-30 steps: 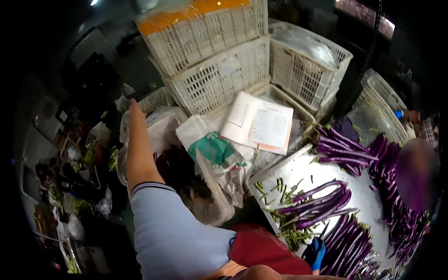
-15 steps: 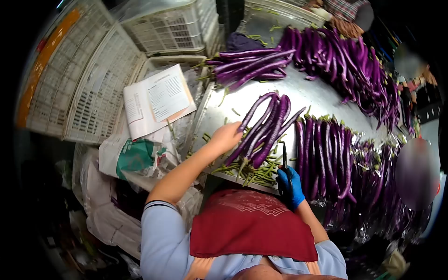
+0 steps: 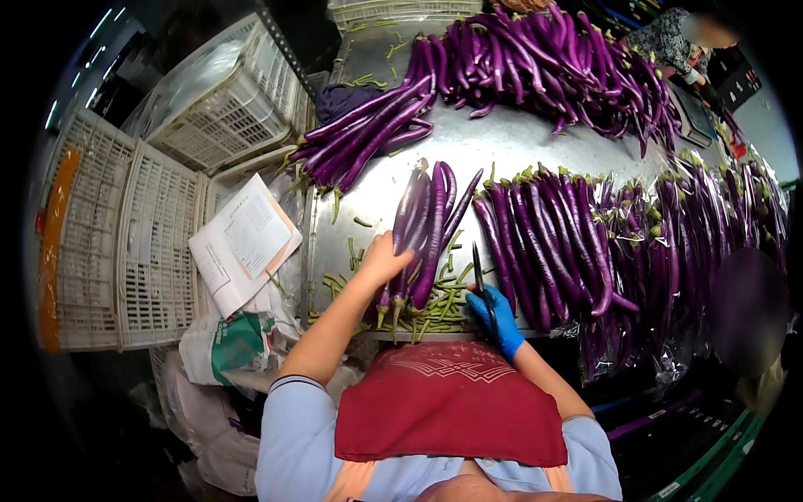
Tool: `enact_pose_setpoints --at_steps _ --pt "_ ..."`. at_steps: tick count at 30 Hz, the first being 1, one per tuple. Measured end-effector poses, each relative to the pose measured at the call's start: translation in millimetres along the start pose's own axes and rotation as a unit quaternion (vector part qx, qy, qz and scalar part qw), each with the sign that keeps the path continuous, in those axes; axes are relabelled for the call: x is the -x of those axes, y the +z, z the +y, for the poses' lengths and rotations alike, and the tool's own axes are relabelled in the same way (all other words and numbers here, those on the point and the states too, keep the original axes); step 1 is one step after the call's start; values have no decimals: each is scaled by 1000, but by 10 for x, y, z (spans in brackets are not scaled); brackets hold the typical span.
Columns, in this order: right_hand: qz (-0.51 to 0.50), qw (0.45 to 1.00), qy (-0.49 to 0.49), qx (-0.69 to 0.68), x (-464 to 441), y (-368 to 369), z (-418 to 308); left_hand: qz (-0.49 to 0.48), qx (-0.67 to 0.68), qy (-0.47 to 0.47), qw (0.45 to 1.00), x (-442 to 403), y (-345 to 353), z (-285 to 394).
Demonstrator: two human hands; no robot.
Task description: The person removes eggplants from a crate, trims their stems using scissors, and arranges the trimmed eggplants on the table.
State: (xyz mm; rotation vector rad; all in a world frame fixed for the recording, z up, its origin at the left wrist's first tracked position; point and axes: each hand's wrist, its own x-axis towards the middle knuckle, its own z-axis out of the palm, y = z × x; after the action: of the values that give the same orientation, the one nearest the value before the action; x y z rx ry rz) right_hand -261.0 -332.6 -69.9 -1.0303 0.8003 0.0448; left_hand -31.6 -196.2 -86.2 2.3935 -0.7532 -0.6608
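Note:
My bare left hand is closed around purple eggplants lying on the metal table. More eggplants lie just right of them, their stem ends toward me. In a blue glove, my right hand grips dark scissors whose blades point away from me. Cut green stems are scattered between my hands along the near edge. Beside the scissors, a row of eggplants lies side by side on the right.
Eggplants in clear plastic lie at the right. A large eggplant pile covers the far side. White crates and papers are at the left. Another person is at the far right.
The view has swung right and down onto the table. My left hand came from the left side to the eggplants and has closed on some. The scissors remain in my right hand.

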Motion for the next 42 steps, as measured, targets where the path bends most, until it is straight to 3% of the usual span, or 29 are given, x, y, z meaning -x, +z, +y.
enact_pose_setpoints --at_steps 2,5,7,9,10,11,13,17,20,21,25,30,32,34,35,36,38,40,41,42 --pt "-55 992 -48 -103 -292 109 77 2 -53 -22 998 -75 90 0" --pt "-42 994 -38 -89 -675 302 18 6 -88 -18 996 -144 129 8" --pt "-33 994 -13 -104 -845 417 -49 0 -42 -12 999 -158 144 20" --pt "-17 996 -82 -5 -969 503 -40 7 13 12 1000 -193 164 -60" --pt "-19 989 -140 38 -1007 551 -54 -11 97 3 995 -218 148 -139" --pt "-59 990 -127 -32 -1009 594 -58 -29 180 -8 983 -229 124 -220" --pt "-51 981 -187 -7 -1141 729 30 -67 323 -71 941 -168 -9 -135" --pt "3 956 -273 104 -1103 765 32 -84 295 -84 948 -142 -112 -118" --pt "-32 988 -147 24 -1144 651 60 -136 353 -85 922 -189 -132 -117" --pt "-38 998 -46 -25 -924 707 -225 -129 342 -125 922 -148 -225 82" --pt "-16 980 -191 45 -1220 936 -19 -192 309 -105 925 -149 -338 236" --pt "-42 971 -208 114 -1192 1196 -120 -191 383 -94 899 -109 -461 83" --pt "-56 966 -208 145 -1041 1283 -312 -182 534 -104 819 -158 -339 -366" --pt "-74 947 -295 101 -1224 1431 -83 -171 645 -120 735 -112 -317 -713" --pt "-78 942 -278 169 -1016 1461 -299 -171 704 -141 675 -130 -243 -987" --pt "-103 927 -289 215 -859 1487 -502 -214 747 -66 626 -115 -220 -1117" --pt "-102 874 -378 288 -805 1604 -604 -206 758 16 618 -133 -165 -1180" --pt "-119 846 -404 326 -789 1652 -712 -208 771 91 595 -142 -125 -1134" --pt "-127 831 -418 344 -789 1669 -738 -179 757 98 621 -145 -111 -1149" --pt "-131 840 -434 300 -796 1673 -731 -177 765 119 607 -149 -155 -1023"
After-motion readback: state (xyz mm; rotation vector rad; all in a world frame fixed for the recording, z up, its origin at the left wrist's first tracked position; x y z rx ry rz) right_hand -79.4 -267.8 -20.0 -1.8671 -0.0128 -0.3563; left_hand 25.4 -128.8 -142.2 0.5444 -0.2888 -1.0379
